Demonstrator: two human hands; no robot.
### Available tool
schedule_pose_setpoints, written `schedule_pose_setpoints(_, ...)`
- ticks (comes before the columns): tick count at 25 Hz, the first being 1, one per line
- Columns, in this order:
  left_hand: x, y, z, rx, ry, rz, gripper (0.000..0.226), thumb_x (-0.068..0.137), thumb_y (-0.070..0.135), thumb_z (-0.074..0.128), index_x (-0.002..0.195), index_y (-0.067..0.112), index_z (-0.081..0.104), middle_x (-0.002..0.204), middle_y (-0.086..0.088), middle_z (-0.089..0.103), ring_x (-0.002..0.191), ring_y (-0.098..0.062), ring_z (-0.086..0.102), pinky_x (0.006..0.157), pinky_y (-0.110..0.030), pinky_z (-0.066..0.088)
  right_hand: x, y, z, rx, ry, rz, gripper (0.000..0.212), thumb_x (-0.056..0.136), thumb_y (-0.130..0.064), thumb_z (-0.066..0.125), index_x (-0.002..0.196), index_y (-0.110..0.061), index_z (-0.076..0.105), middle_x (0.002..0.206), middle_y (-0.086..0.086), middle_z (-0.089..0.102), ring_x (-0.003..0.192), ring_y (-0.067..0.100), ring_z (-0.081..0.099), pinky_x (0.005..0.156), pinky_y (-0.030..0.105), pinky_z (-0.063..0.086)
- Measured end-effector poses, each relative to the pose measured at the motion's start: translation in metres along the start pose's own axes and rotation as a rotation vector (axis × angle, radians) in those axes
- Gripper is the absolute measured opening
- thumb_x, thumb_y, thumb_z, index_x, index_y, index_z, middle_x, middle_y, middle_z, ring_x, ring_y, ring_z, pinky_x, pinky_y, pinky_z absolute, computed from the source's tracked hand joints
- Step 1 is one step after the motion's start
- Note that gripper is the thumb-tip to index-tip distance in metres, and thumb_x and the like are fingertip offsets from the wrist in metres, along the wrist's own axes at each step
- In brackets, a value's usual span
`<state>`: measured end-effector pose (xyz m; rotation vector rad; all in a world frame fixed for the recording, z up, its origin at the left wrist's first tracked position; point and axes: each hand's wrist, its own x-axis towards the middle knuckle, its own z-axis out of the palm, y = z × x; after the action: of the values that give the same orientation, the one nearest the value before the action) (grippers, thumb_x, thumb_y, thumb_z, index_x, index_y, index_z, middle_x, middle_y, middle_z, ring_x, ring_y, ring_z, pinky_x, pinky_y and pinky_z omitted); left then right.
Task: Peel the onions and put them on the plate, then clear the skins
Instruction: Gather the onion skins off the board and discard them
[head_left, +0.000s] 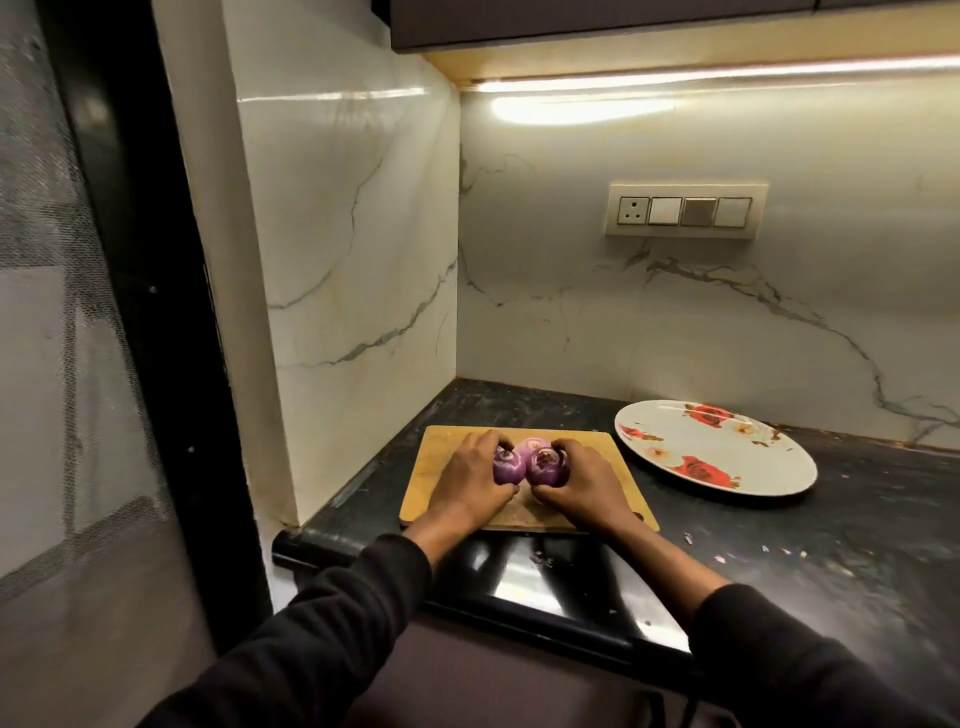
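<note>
Three peeled purple onions sit bunched together on the far middle of a wooden board (618, 483); the left onion (506, 466) and right onion (546, 466) touch side by side, and a paler third onion (688, 444) shows just behind them, mostly hidden. The left hand (470, 480) has its fingers curled round the left onion from the outside, thumb below it near the board; the right hand (576, 483) wraps the right onion the same way, fingers over its top and thumb under its near side; whether either onion is lifted off the board cannot be told. Both arms wear dark sleeves. The board lies on the dark tabletop (857, 545), near the left wall. A white plate (748, 470) with red flowers lies on the tabletop just right of the board, apart from it, holding nothing. Small pale scraps (689, 538) dot the tabletop right of the board's near corner. A switch panel (684, 210) is set in the marble back wall.
</note>
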<state>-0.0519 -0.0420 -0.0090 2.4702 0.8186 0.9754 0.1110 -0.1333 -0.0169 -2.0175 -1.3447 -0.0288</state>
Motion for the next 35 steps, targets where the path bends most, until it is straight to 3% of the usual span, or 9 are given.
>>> schedule_pose_setpoints(9,-0.005,-0.026,0.017,-0.107,-0.038,-0.081,0.065,0.076,0.03,0.084,0.13,0.019,0.05,0.129,-0.002,0.053,0.118,-0.017,0.051,0.1,-0.029,0.047,-0.003,0.011,0.011,0.079,-0.034,-0.033,0.074,0.075,-0.039,0.084,0.138,-0.022,0.049,0.132,0.003,0.059,0.113,0.017,0.058,0.097,0.034,0.052)
schedule_pose_setpoints(12,-0.003,-0.026,0.016,-0.137,-0.001,-0.098,0.055,0.08,0.032,0.081,0.127,0.019,0.054,0.126,-0.003,0.057,0.114,-0.017,0.055,0.097,-0.028,0.047,-0.004,0.013,0.011,0.097,-0.011,-0.044,0.072,0.074,-0.039,0.085,0.136,-0.022,0.051,0.129,0.003,0.061,0.111,0.016,0.059,0.096,0.035,0.053)
schedule_pose_setpoints(17,0.0,-0.018,0.019,-0.221,0.065,-0.09,0.04,0.078,0.019,0.083,0.112,0.017,0.062,0.117,0.0,0.062,0.108,-0.016,0.059,0.093,-0.03,0.05,-0.007,0.016,0.012,0.139,0.009,-0.063,0.071,0.074,-0.043,0.084,0.134,-0.023,0.052,0.126,0.001,0.062,0.106,0.013,0.059,0.092,0.034,0.055)
schedule_pose_setpoints(21,-0.001,-0.019,0.024,-0.189,0.081,-0.085,0.049,0.079,0.018,0.082,0.12,0.016,0.057,0.124,0.0,0.057,0.11,-0.01,0.054,0.091,-0.017,0.042,-0.006,0.017,0.013,0.139,-0.006,-0.072,0.074,0.077,-0.044,0.082,0.139,-0.025,0.048,0.131,0.0,0.06,0.109,0.011,0.058,0.095,0.033,0.054)
schedule_pose_setpoints(29,0.002,-0.025,0.023,-0.171,0.053,-0.088,0.053,0.074,0.022,0.086,0.119,0.016,0.059,0.128,-0.004,0.055,0.116,-0.018,0.054,0.098,-0.022,0.043,-0.004,0.019,0.018,0.11,-0.022,-0.066,0.078,0.076,-0.046,0.081,0.142,-0.026,0.045,0.135,0.0,0.058,0.112,0.011,0.057,0.098,0.032,0.052)
schedule_pose_setpoints(33,0.004,-0.027,0.024,-0.135,0.056,-0.155,0.067,0.071,0.029,0.088,0.128,0.019,0.054,0.138,-0.008,0.039,0.125,-0.02,0.045,0.103,-0.021,0.035,-0.002,0.019,0.017,0.105,-0.019,-0.074,0.083,0.077,-0.047,0.08,0.146,-0.023,0.041,0.138,0.002,0.056,0.111,0.008,0.054,0.096,0.027,0.05)
schedule_pose_setpoints(35,0.003,-0.027,0.024,-0.149,0.023,-0.166,0.075,0.069,0.03,0.09,0.131,0.019,0.049,0.138,-0.006,0.042,0.124,-0.02,0.046,0.103,-0.023,0.039,-0.002,0.018,0.017,0.101,-0.027,-0.081,0.084,0.078,-0.049,0.079,0.147,-0.023,0.039,0.14,0.002,0.055,0.112,0.008,0.054,0.096,0.027,0.05)
